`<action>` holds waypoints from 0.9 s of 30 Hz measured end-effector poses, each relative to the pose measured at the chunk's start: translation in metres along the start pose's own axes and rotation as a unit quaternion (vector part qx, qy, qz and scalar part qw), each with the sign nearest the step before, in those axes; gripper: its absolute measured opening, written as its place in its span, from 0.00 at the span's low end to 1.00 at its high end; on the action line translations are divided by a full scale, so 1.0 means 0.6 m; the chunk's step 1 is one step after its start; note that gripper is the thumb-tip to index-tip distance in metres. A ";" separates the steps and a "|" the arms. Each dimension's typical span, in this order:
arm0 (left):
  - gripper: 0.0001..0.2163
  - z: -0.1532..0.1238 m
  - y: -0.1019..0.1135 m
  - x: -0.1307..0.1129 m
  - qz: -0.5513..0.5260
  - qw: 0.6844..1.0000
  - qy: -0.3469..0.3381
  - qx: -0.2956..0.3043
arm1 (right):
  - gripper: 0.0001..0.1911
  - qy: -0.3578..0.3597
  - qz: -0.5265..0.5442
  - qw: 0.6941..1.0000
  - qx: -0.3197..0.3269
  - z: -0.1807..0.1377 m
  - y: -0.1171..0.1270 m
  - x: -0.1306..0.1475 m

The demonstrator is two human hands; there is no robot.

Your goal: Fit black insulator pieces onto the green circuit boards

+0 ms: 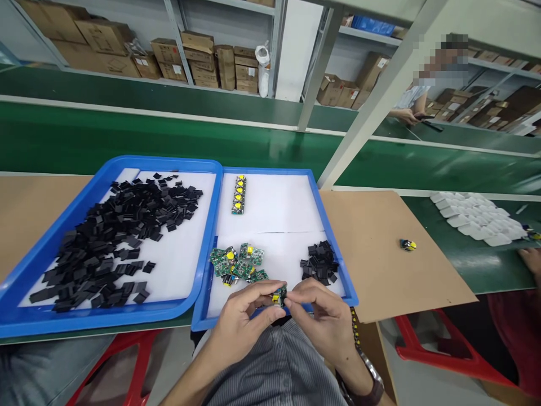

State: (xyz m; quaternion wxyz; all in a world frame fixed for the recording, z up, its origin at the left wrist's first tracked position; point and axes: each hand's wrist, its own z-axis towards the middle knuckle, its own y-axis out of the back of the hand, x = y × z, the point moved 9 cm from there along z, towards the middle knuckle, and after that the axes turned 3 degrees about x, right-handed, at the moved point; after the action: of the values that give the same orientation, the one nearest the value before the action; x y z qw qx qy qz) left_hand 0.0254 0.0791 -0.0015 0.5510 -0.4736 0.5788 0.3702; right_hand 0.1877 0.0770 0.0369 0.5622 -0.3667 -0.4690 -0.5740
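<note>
My left hand (247, 316) and my right hand (321, 313) meet over the near edge of the right blue tray (333, 237), both pinching one small green circuit board (279, 295) with a yellow part. Just beyond my fingers lies a loose heap of green circuit boards (237, 263). A small pile of black square pads (320, 262) sits to the right of my right hand. A neat row of finished boards (239, 194) stands at the tray's far side.
The left blue tray (63, 225) holds a large spread of black pads (118, 237). A lone yellow-black part (408, 245) lies on brown cardboard (380, 254). White housings (477, 217) sit on the green belt. Another person (426, 84) works far right. Red stools stand below.
</note>
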 end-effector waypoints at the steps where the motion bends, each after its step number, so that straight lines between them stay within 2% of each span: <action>1: 0.16 0.000 -0.001 0.003 -0.010 1.000 0.010 0.001 | 0.12 -0.005 0.010 1.000 0.004 -0.002 -0.003 -0.004; 7: 0.16 0.000 -0.002 0.002 -0.027 1.000 0.008 -0.013 | 0.08 -0.043 0.019 0.999 -0.008 -0.004 0.001 -0.021; 13: 0.15 0.002 0.000 -0.005 0.044 0.999 -0.020 -0.007 | 0.02 -0.126 0.062 0.990 0.025 0.001 -0.003 -0.043; 17: 0.15 0.004 0.000 -0.010 0.106 0.993 -0.045 -0.007 | 0.03 -0.118 0.044 0.992 0.010 0.002 0.001 -0.044; 20: 0.16 0.003 0.002 -0.009 0.130 0.990 -0.056 -0.014 | 0.04 -0.105 0.031 0.994 0.024 0.003 -0.003 -0.041; 27: 0.22 -0.007 -0.006 -0.012 0.217 0.968 -0.123 0.023 | 0.02 -0.151 0.068 0.986 0.023 -0.001 -0.005 -0.054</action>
State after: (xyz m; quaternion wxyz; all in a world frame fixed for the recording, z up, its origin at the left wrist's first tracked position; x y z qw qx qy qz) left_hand 0.0274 0.0752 0.0065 0.5352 -0.2747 0.6035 0.5233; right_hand 0.1876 0.0858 0.0058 0.5307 -0.4669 -0.5360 -0.4615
